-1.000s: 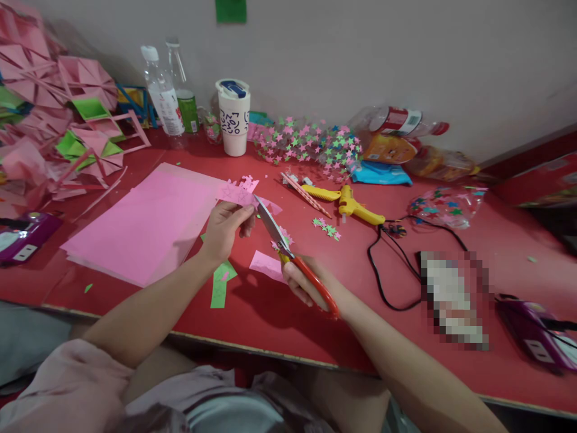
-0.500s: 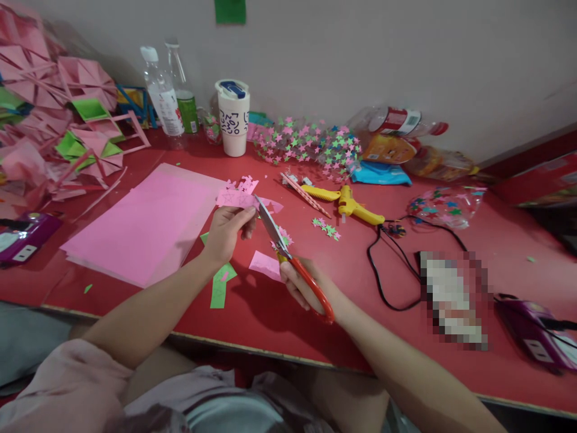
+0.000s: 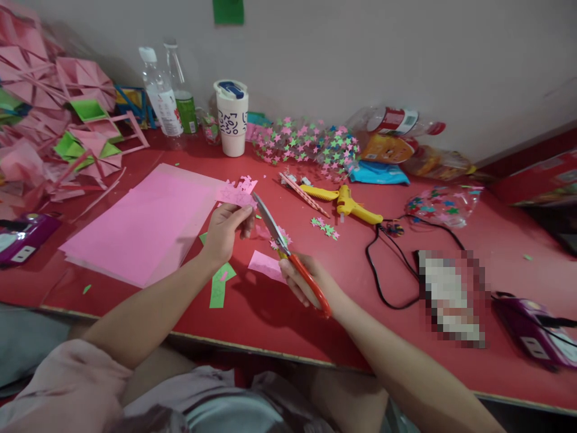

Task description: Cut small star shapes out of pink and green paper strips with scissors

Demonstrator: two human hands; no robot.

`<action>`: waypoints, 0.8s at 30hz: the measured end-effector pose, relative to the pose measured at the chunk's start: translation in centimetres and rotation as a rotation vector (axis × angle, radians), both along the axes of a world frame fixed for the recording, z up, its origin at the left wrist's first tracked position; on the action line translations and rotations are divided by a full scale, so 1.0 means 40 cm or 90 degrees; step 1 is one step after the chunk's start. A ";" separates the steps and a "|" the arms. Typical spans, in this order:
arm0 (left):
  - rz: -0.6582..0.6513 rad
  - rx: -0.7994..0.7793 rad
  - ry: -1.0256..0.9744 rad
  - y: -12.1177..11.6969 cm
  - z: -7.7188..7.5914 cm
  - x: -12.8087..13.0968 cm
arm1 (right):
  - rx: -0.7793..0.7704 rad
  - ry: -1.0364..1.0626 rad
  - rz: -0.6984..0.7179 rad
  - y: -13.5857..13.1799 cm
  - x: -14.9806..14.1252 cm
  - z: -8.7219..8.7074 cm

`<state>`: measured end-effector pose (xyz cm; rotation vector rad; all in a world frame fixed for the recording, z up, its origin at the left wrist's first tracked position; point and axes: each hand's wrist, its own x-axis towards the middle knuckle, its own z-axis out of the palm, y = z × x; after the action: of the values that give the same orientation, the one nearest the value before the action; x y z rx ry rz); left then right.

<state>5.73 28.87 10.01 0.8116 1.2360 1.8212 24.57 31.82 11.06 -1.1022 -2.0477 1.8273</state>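
My left hand (image 3: 225, 234) pinches a narrow pink paper strip (image 3: 231, 195) with pencilled star outlines. My right hand (image 3: 306, 278) is wrapped round the handles of red-handled scissors (image 3: 269, 221); the blades look nearly closed, with their tips at the strip's right end. A blurred pink scrap (image 3: 261, 232) is just left of the blades. Small cut paper stars (image 3: 282, 237) lie beyond the scissors, partly hidden by them. Below the hands are another pink strip (image 3: 265, 266) and a green paper piece (image 3: 218, 292) with drawn outlines.
Pink paper sheets (image 3: 139, 228) lie at left, near pink paper constructions (image 3: 85, 84). Behind stand bottles (image 3: 162, 102), a white tumbler (image 3: 233, 123) and a star-covered clear bottle (image 3: 306, 144). A yellow glue gun (image 3: 356, 207) with black cord (image 3: 368, 264) lies to the right.
The pink piece seen earlier to the right of the blades has come away from the strip and dropped lower, left of the blades. Both hands keep nearly the same place.
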 end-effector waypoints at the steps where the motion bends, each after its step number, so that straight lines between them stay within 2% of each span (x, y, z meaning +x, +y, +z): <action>1: -0.003 -0.008 0.005 -0.001 0.001 -0.001 | 0.003 0.016 -0.021 0.002 0.000 0.000; 3: -0.046 -0.041 0.033 -0.004 0.004 0.001 | 0.020 0.052 -0.066 0.007 0.001 0.005; 8: -0.348 -0.155 0.196 -0.018 0.014 0.028 | 0.065 0.088 -0.123 0.018 -0.001 0.026; 11: -0.455 -0.174 0.270 -0.026 0.013 0.043 | 0.060 0.083 -0.125 0.016 -0.005 0.026; 14: -0.467 -0.173 0.286 -0.031 0.009 0.046 | 0.064 0.088 -0.142 0.011 -0.008 0.019; 20: -0.482 -0.186 0.200 -0.031 0.002 0.053 | 0.112 0.122 -0.179 0.011 -0.004 0.033; 24: -0.421 -0.158 0.168 -0.026 -0.004 0.057 | 0.113 0.109 -0.198 0.012 0.000 0.040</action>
<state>7.99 27.84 9.84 1.1715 1.1406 1.0349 24.55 32.29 12.64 -1.1009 -1.7872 1.5035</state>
